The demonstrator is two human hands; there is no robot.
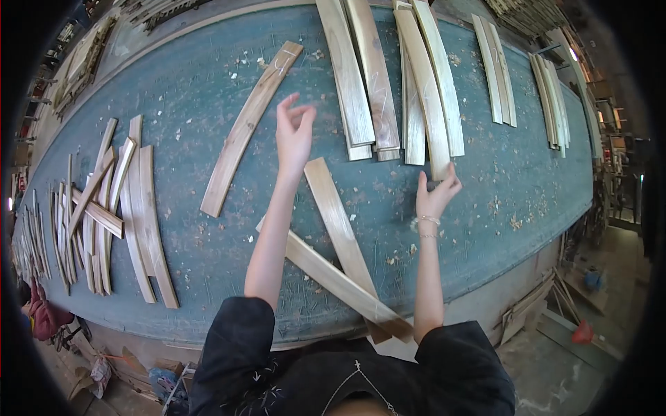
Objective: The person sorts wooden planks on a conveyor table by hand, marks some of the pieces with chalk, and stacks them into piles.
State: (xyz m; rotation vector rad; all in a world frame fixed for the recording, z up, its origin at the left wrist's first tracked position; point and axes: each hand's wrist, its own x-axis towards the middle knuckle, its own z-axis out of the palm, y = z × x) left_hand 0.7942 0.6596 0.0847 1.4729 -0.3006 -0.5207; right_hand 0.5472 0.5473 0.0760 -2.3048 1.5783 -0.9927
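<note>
My right hand (437, 197) pinches the near end of a pale wooden slat (424, 80), which lies at a slant over other slats in its pile. Raised above the table, my left hand (295, 135) holds nothing, its fingers bent and apart. A single slat with a chalk-like mark (251, 128) lies to the left of that hand. Below it two slats cross: one steep slat (336, 218) and one lower slat (340, 281), partly hidden by my left forearm. Just left of the right-hand pile is another group of slats (345, 73), some with pale scribbled marks.
The large blue-green table (222, 256) is scattered with wood chips. Many slats (146, 229) lie jumbled at its left end. Two small groups, slats (494, 69) and slats (550, 104), lie at the right. Boards (531, 301) lean beside the near right edge.
</note>
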